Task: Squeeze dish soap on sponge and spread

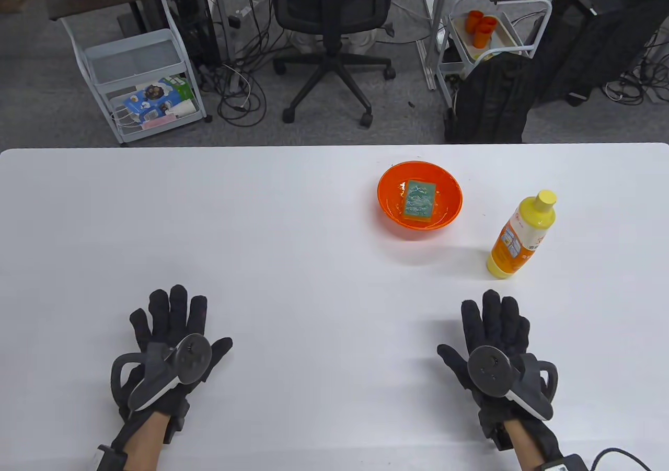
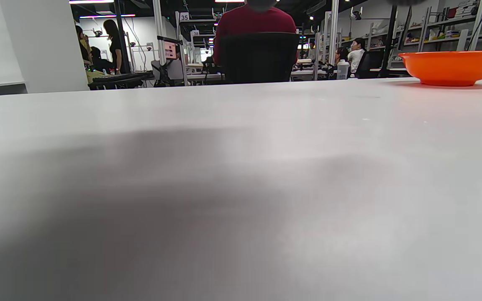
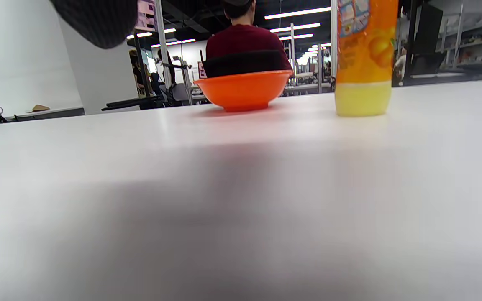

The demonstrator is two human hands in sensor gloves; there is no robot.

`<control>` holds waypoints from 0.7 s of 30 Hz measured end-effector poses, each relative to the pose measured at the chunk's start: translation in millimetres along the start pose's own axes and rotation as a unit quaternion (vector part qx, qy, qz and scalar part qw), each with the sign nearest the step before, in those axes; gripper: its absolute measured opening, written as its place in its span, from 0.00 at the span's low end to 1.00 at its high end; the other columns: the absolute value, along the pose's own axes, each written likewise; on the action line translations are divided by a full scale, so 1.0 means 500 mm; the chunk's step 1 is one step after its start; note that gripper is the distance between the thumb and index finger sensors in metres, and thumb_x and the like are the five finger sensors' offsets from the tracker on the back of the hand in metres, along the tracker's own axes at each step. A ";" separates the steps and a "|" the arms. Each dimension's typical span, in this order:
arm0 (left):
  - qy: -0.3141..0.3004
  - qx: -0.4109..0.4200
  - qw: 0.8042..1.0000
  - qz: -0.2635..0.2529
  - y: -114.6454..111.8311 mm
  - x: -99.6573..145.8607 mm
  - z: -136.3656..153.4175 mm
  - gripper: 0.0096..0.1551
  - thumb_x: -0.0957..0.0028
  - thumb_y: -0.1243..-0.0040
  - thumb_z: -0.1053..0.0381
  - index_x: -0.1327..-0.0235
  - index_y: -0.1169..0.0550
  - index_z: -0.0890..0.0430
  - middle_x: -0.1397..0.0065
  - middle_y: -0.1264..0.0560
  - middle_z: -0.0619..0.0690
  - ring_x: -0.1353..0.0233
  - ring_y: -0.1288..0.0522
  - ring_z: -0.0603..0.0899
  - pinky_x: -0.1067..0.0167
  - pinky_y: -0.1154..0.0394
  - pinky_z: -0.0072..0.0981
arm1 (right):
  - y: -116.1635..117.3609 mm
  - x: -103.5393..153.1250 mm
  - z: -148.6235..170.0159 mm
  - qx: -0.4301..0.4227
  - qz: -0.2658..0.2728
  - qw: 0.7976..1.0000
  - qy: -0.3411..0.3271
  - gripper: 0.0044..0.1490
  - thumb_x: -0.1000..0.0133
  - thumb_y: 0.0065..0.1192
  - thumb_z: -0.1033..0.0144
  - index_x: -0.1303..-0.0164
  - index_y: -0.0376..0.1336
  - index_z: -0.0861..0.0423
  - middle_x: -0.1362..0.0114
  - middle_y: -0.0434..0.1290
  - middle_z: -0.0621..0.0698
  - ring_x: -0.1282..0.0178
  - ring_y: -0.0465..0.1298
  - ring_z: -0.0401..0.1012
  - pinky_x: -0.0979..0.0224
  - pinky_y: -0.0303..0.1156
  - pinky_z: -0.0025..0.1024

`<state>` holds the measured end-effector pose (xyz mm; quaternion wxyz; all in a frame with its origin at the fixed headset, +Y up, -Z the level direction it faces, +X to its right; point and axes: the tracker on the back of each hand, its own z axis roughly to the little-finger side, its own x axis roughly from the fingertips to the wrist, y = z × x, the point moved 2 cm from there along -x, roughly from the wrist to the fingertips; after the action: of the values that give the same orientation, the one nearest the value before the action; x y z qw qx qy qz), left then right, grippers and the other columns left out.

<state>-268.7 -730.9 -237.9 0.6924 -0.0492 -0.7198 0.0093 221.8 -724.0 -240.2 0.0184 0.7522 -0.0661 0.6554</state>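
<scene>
A green sponge (image 1: pixel 419 201) with white foam on top lies in an orange bowl (image 1: pixel 389 199) at the table's middle right. A yellow dish soap bottle (image 1: pixel 520 236) with a yellow cap stands upright to the bowl's right. My left hand (image 1: pixel 172 330) rests flat on the table at the near left, fingers spread, holding nothing. My right hand (image 1: pixel 494 330) rests flat at the near right, just in front of the bottle, empty. The right wrist view shows the bowl (image 3: pixel 244 90) and the bottle's base (image 3: pixel 363 58); a gloved fingertip (image 3: pixel 94 21) hangs at the top left. The left wrist view shows the bowl (image 2: pixel 454 67) far right.
The white table (image 1: pixel 261 230) spans the whole view. Beyond its far edge stand an office chair (image 1: pixel 334 37), a white wire cart (image 1: pixel 141 84) on the left, a cart with orange cups (image 1: pixel 483 26) and a black backpack (image 1: pixel 491 100).
</scene>
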 end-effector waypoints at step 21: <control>-0.018 0.005 1.000 -0.007 0.004 -0.003 0.000 0.56 0.47 0.60 0.23 0.11 0.50 0.52 0.08 0.58 0.63 0.13 0.62 0.74 0.25 0.62 0.74 | 0.063 -0.424 -0.095 0.117 0.039 0.990 0.068 0.37 0.40 0.72 0.54 0.25 0.57 0.49 0.19 0.63 0.51 0.16 0.58 0.56 0.11 0.51 0.62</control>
<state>-268.3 -729.1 -239.7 0.6793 -0.0406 -0.7326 0.0088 143.3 -733.9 -444.9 -0.0905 0.7000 -0.0169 0.7082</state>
